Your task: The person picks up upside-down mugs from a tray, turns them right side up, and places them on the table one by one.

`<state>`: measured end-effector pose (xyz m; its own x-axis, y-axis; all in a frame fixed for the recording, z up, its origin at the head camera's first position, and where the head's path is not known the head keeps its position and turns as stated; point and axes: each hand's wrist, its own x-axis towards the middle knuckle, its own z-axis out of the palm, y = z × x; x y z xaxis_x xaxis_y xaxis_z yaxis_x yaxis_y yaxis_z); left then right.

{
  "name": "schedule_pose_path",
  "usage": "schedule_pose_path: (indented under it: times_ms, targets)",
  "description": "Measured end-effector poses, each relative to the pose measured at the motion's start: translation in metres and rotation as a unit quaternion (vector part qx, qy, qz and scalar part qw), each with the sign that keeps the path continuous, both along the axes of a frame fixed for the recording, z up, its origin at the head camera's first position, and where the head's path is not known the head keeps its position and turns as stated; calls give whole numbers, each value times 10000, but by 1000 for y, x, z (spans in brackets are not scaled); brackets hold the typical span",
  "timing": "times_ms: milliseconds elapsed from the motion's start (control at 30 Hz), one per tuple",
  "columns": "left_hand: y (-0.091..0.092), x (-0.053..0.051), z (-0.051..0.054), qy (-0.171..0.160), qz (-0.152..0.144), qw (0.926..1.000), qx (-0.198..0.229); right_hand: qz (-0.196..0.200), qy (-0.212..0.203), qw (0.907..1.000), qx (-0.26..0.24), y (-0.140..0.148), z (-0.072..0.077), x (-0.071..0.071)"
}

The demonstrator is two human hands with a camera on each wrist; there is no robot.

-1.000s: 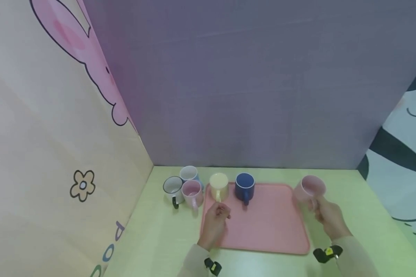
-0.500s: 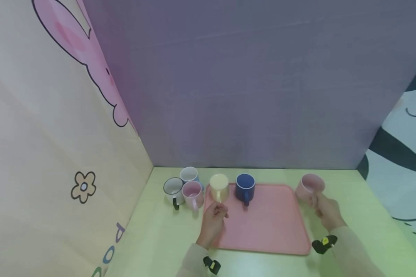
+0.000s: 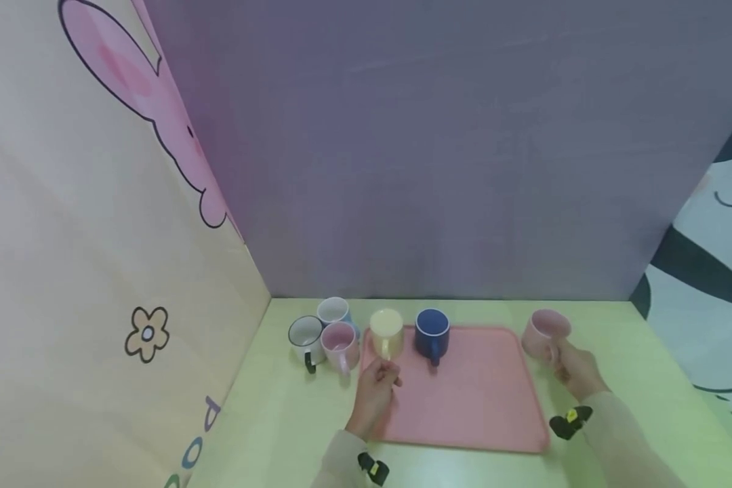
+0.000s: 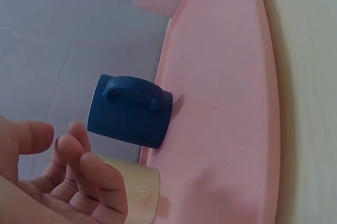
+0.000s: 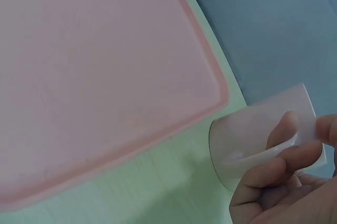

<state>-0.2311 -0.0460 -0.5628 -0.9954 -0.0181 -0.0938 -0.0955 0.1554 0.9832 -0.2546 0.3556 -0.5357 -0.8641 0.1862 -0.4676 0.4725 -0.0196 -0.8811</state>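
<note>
Right grip: my right hand [image 3: 576, 369], right of the frame in the head view, pinches the handle of the held pink mug [image 3: 535, 344], with the thumb near the rim and fingers at the loop.
Held pink mug: just outside the upper right corner of the pink tray [image 3: 457, 407], over the pale bench [image 3: 256, 420], not on the tray.
Left grip: my left hand [image 3: 375, 388], over the left side of the tray, has its fingers loosely curled and the thumb apart; I see nothing pinched in it.
Nearest my left fingers: the yellow mug [image 3: 387, 333], standing at the tray's upper left corner.
On the tray: two mugs, the yellow one and, just right of it, the blue mug [image 3: 430, 339], both upright near the upper edge.
Off the tray, left of it: a close group on the bench: the black-rimmed mug [image 3: 306, 339], the white-and-blue mug [image 3: 334, 310] and the other pink mug [image 3: 340, 346].
How far along: partway, I judge; two mugs sit on the tray, the one I hold is beside it and not released, and three stand apart from my hands.
Held mug's base: low over the bench; I cannot tell whether it touches.
Yellow handle: behind my fingers in the left wrist view, so contact there is unclear.
White-and-blue mug: partly covered by the other pink mug.
Frame edges: the blue mug is only a sliver at the top of the right wrist view.
</note>
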Motion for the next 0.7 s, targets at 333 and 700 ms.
schedule_pose_path:
  times_ms: [333,700]
  targets:
    - [-1,0,-5,-276,73,9994,177,256,-143,9990,348,10,-9,-17]
    - [-1,-4,-10,-349,107,9984,421,369,-193,9980,478,13,-4,-26]
